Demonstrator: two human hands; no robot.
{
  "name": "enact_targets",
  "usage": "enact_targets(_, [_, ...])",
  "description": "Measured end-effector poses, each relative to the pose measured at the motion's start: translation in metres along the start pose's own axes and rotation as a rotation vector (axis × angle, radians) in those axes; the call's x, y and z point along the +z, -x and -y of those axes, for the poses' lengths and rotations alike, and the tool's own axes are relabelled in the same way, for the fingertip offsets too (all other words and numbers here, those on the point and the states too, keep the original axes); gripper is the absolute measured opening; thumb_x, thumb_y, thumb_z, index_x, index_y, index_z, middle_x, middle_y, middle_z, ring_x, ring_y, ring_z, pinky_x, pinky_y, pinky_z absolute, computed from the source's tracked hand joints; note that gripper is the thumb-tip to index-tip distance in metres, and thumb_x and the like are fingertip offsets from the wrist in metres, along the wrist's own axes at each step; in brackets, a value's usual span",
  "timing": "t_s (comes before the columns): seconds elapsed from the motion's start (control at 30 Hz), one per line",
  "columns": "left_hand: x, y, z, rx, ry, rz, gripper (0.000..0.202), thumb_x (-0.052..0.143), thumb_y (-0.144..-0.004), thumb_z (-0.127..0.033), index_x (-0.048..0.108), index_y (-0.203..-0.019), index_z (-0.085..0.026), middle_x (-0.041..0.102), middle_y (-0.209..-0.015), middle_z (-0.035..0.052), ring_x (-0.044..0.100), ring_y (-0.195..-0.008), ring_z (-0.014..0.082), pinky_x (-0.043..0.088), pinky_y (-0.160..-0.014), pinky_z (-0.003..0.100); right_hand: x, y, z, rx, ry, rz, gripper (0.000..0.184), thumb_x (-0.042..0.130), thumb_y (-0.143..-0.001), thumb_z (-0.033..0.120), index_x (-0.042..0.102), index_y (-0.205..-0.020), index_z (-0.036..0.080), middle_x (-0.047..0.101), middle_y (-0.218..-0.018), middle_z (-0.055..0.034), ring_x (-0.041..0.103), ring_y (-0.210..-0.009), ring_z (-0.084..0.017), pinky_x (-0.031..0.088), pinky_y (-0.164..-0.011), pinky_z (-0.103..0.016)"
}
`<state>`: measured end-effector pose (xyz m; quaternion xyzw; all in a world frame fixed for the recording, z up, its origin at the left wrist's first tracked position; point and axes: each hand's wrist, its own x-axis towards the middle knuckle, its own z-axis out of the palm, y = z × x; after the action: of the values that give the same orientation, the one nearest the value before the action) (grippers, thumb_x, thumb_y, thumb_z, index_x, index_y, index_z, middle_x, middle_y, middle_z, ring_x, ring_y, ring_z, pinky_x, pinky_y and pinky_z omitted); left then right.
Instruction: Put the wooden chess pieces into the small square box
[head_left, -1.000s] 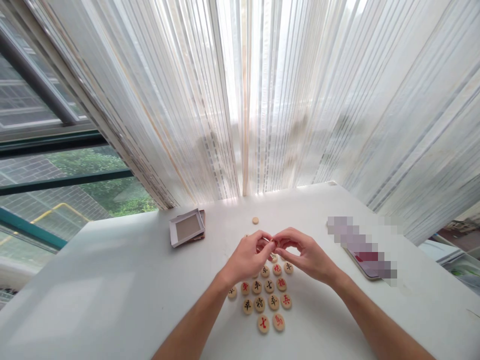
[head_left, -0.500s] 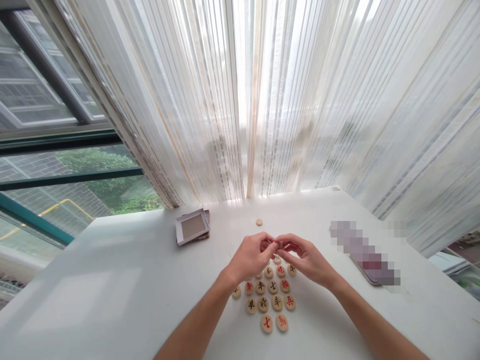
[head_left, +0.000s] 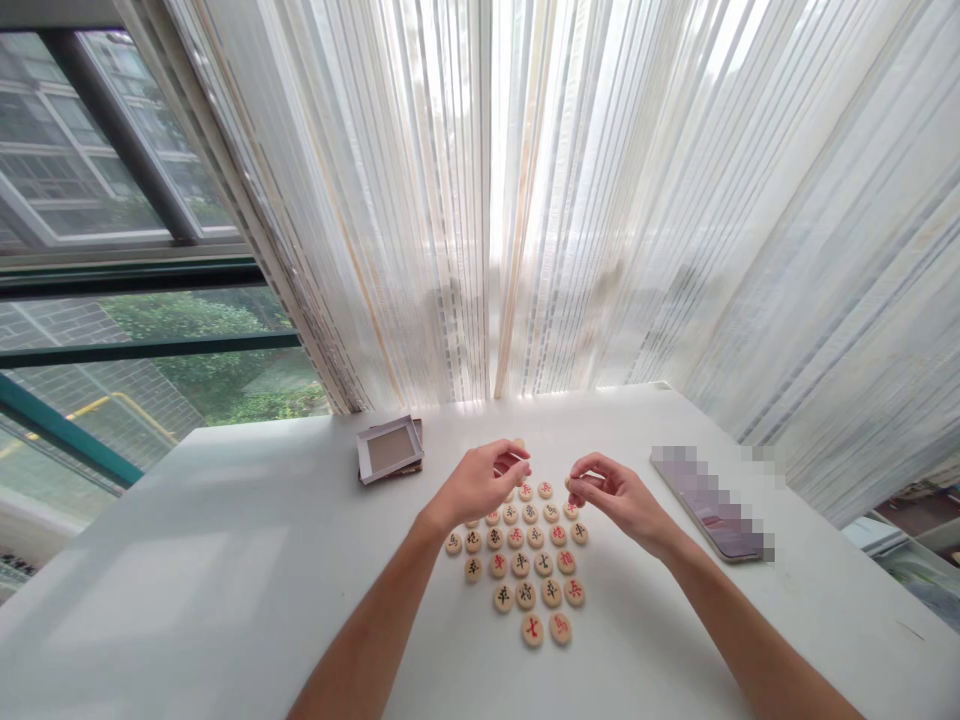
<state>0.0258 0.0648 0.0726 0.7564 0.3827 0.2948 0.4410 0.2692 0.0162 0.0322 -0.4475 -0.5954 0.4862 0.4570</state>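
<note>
"Pieces (head_left: pixel 520 565) sit in wonky rows on the table (head_left: pixel 225 640), low in the middle of the frame. What is the right hand (head_left: pixel 621 500) up to?"

"I think it's pinching a small piece (head_left: pixel 568 484), just right of the middle. Only a bit of edge shows."

"And the left hand (head_left: pixel 476 484)?"

"Its thumb and fingers are bent, with a gap between. I see nothing in there. One far piece (head_left: pixel 519 442) peeks out behind it."

"How would you hold one well?"

"Softly, by the rim, so the top can be read. I'd keep both wrists up, or they might bump the rows. And I'd lay it flat, not push it, because the others are so close."
</note>
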Motion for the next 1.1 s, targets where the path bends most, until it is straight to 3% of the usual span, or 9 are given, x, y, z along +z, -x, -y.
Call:
enact_targets(0.07, [-0.005, 0.000, 0.000, -0.009, 0.001, -0.012, 0.031, 0.057, -0.093, -0.042, 0.067, -0.110, -0.018, 0.076, -0.100, 0.0096, 0.073, -0.088, 0.0213, 0.055, -0.065, 0.027, -0.002, 0.009, 0.001, 0.045, 0.046, 0.026, 0.033, 0.070, -0.085, 0.051, 0.059, -0.092, 0.021, 0.065, -0.073, 0.0000, 0.067, -0.073, -0.018, 0.052, -0.073, -0.033])
enact_targets(0.17, [-0.010, 0.000, 0.000, 0.004, 0.005, -0.028, 0.029, 0.057, -0.093, -0.040, 0.067, -0.109, -0.018, 0.076, -0.100, 0.0088, 0.073, -0.089, 0.0204, 0.056, -0.073, 0.028, -0.003, 0.028, -0.002, 0.130, 0.116, 0.057, 0.034, 0.066, -0.088, 0.053, 0.057, -0.092, 0.021, 0.066, -0.071, -0.0002, 0.067, -0.073, -0.019, 0.053, -0.075, -0.034])
enact_targets(0.3, [-0.012, 0.001, -0.002, 0.019, -0.008, -0.034, 0.028, 0.057, -0.093, -0.040, 0.068, -0.109, -0.018, 0.076, -0.099, 0.0078, 0.074, -0.089, 0.0204, 0.056, -0.076, 0.029, -0.004, 0.054, -0.012, 0.182, 0.100, 0.096, 0.031, 0.063, -0.090, 0.052, 0.057, -0.095, 0.022, 0.069, -0.086, -0.0025, 0.070, -0.085, -0.020, 0.054, -0.084, -0.036])
enact_targets(0.43, [-0.013, 0.002, -0.006, 0.020, -0.018, -0.024, 0.029, 0.057, -0.093, -0.041, 0.068, -0.108, -0.019, 0.076, -0.099, 0.0078, 0.073, -0.090, 0.0214, 0.056, -0.074, 0.029, -0.002, 0.068, -0.018, 0.249, 0.108, 0.103, 0.027, 0.064, -0.090, 0.048, 0.059, -0.097, 0.023, 0.070, -0.083, -0.0017, 0.070, -0.091, -0.022, 0.052, -0.088, -0.037])
enact_targets(0.63, [-0.014, 0.004, -0.009, 0.024, -0.018, -0.035, 0.029, 0.057, -0.093, -0.041, 0.069, -0.107, -0.019, 0.077, -0.098, 0.0077, 0.073, -0.090, 0.0211, 0.056, -0.075, 0.029, 0.006, 0.068, -0.019, 0.306, 0.296, 0.016, 0.026, 0.063, -0.087, 0.045, 0.066, -0.092, 0.020, 0.062, -0.067, 0.0015, 0.062, -0.064, -0.017, 0.048, -0.058, -0.028])
enact_targets(0.9, [-0.014, 0.005, -0.010, 0.021, -0.025, -0.034, 0.028, 0.057, -0.093, -0.041, 0.069, -0.106, -0.019, 0.077, -0.095, 0.0076, 0.074, -0.088, 0.0215, 0.057, -0.074, 0.030, 0.015, 0.067, -0.031, 0.291, 0.486, -0.131, 0.027, 0.063, -0.085, 0.049, 0.063, -0.080, 0.023, 0.071, -0.077, -0.0012, 0.065, -0.067, -0.018, 0.048, -0.057, -0.027])
enact_targets(1.1, [-0.013, 0.004, -0.009, 0.016, -0.020, -0.025, 0.028, 0.058, -0.093, -0.041, 0.069, -0.106, -0.019, 0.077, -0.097, 0.0078, 0.074, -0.087, 0.0213, 0.057, -0.069, 0.028, 0.021, 0.065, -0.026, 0.294, 0.560, -0.161, 0.025, 0.063, -0.084, 0.048, 0.061, -0.080, 0.023, 0.066, -0.071, 0.0004, 0.059, -0.059, -0.016, 0.046, -0.054, -0.026])
